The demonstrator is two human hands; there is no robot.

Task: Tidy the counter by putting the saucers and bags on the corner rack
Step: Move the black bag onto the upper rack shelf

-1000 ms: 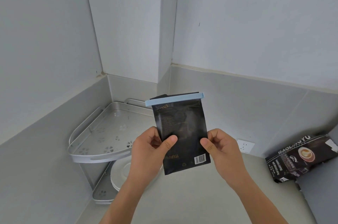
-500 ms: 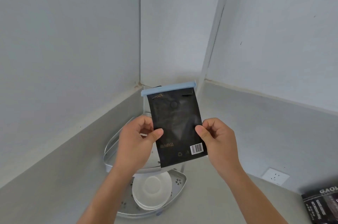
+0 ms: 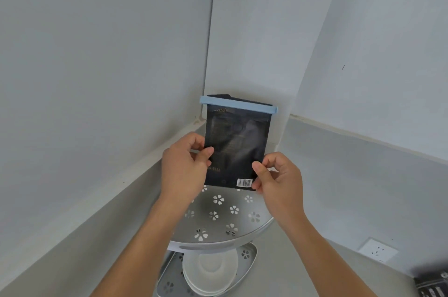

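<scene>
A flat black bag [image 3: 238,144] with a light blue clip across its top stands upright over the back of the corner rack's upper shelf [image 3: 218,221]. My left hand [image 3: 184,168] pinches its left edge and my right hand [image 3: 278,176] pinches its lower right corner by the barcode. Whether the bag's bottom edge touches the shelf I cannot tell. White saucers [image 3: 209,270] lie stacked on the rack's lower shelf [image 3: 249,255].
The silver rack sits in the corner where two grey backsplash walls meet. A second black coffee bag [image 3: 432,284] lies on the counter at the far right edge. A white wall socket [image 3: 378,251] is on the right backsplash.
Both hands have carried the clipped bag forward, from in front of the rack to over the back of its upper shelf. My view has shifted toward the corner.
</scene>
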